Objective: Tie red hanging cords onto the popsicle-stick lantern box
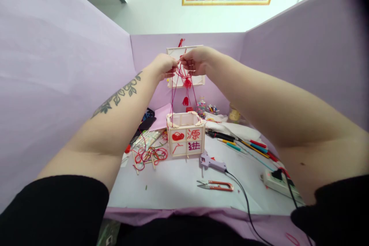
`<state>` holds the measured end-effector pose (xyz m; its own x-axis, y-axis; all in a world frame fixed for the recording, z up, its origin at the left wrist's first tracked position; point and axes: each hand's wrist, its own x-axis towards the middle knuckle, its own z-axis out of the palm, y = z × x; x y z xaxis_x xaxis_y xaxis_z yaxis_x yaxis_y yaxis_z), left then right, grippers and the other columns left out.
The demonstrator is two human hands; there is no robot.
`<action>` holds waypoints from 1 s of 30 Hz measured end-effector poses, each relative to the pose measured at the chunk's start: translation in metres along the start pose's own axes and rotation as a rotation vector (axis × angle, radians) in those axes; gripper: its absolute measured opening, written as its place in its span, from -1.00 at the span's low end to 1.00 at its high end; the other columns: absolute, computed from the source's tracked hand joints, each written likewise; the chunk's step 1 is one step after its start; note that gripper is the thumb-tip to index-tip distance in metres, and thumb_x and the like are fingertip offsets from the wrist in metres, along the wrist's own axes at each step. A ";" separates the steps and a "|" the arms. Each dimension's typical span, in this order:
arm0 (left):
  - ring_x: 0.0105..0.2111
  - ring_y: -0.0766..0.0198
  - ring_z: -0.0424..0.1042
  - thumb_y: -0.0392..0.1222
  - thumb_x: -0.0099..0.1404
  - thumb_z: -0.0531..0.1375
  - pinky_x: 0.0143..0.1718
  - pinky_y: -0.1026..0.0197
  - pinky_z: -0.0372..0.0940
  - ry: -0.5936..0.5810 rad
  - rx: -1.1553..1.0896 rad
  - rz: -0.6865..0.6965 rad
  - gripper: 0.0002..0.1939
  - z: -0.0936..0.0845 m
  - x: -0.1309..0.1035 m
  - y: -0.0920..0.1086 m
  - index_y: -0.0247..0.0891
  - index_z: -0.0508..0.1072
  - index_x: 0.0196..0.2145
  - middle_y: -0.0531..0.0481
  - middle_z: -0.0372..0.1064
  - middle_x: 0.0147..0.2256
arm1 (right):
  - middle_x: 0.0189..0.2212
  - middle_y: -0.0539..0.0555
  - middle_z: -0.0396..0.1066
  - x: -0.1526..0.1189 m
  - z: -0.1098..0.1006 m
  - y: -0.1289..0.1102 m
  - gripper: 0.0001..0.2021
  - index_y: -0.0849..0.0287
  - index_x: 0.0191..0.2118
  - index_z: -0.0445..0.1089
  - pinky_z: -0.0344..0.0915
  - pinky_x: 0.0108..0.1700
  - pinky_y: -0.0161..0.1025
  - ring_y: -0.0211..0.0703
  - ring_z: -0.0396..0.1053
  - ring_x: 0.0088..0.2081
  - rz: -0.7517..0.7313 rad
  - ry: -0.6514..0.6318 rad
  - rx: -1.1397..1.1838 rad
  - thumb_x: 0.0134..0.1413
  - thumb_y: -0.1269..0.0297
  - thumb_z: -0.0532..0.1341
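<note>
Both hands are raised in front of the back panel and meet at the gathered red cords (172,96) of a lantern. My left hand (166,66) is closed, pinching the cords near their top. From the other side my right hand (196,60) pinches the same cords, fingertips almost touching the left ones. Below them the box-shaped lantern (186,136) is upright, with a pale stick frame and red and purple characters on white panels. Whether its base touches the table I cannot tell. Behind the hands hangs a second white-panelled frame (199,80) with red tassels (185,101).
Tangled red cord (151,155) lies left of the lantern. A lilac glue gun (212,162) and orange-handled thread snips (216,185) lie in front. Markers (259,147), black-handled pliers (220,135) and a white power strip (278,182) are at right. Lilac panels (288,42) enclose the table.
</note>
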<state>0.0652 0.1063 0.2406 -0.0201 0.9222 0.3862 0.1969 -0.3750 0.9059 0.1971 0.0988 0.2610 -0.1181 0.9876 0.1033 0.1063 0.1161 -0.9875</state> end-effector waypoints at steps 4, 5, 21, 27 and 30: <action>-0.28 0.18 0.42 -0.52 0.10 0.16 -0.15 0.08 0.27 0.009 0.039 0.007 -0.82 0.002 -0.002 0.009 -0.29 0.33 -0.51 0.02 0.21 -0.57 | -0.66 -0.08 0.20 0.002 0.005 -0.001 -0.79 0.17 -0.45 0.29 0.30 -0.33 -0.29 -0.37 0.17 -0.61 0.019 -0.020 -0.055 0.18 0.53 0.08; -0.29 0.19 0.43 -0.52 0.11 0.15 -0.18 0.10 0.27 0.012 0.060 0.030 -0.83 0.002 -0.002 0.012 -0.29 0.33 -0.47 0.03 0.22 -0.56 | -0.66 -0.09 0.19 0.003 0.005 -0.001 -0.79 0.18 -0.45 0.30 0.29 -0.37 -0.33 -0.39 0.14 -0.62 0.029 -0.026 -0.059 0.17 0.54 0.08; -0.12 0.08 0.44 -0.33 0.07 0.17 -0.11 0.11 0.28 0.102 0.458 0.556 -0.75 -0.009 -0.009 0.007 -0.02 0.46 -0.31 0.05 0.52 -0.38 | -0.67 -0.09 0.13 0.009 0.019 -0.001 -0.78 0.16 -0.47 0.24 0.17 -0.50 -0.33 -0.39 0.02 -0.66 0.066 0.026 0.205 0.18 0.51 0.05; -0.08 0.10 0.42 -0.35 0.11 0.16 -0.03 0.14 0.24 0.083 0.395 0.584 -0.81 -0.009 -0.007 -0.005 -0.09 0.46 -0.34 -0.01 0.51 -0.25 | -0.66 -0.09 0.13 0.010 0.017 -0.001 -0.80 0.17 -0.48 0.17 0.11 -0.53 -0.35 -0.41 0.05 -0.67 0.137 0.055 0.277 0.15 0.52 0.06; -0.01 0.09 0.36 -0.29 0.13 0.18 -0.05 0.15 0.23 0.106 0.328 0.507 -0.90 -0.011 -0.003 -0.014 -0.11 0.45 -0.39 -0.03 0.50 -0.31 | -0.66 -0.09 0.16 0.003 0.018 -0.005 -0.83 0.21 -0.44 0.21 0.10 -0.50 -0.36 -0.42 0.09 -0.64 0.122 0.079 0.269 0.18 0.48 0.04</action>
<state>0.0519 0.1081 0.2292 0.0610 0.6159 0.7855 0.4989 -0.7004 0.5104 0.1787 0.0989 0.2638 -0.0418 0.9989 -0.0200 -0.1516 -0.0261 -0.9881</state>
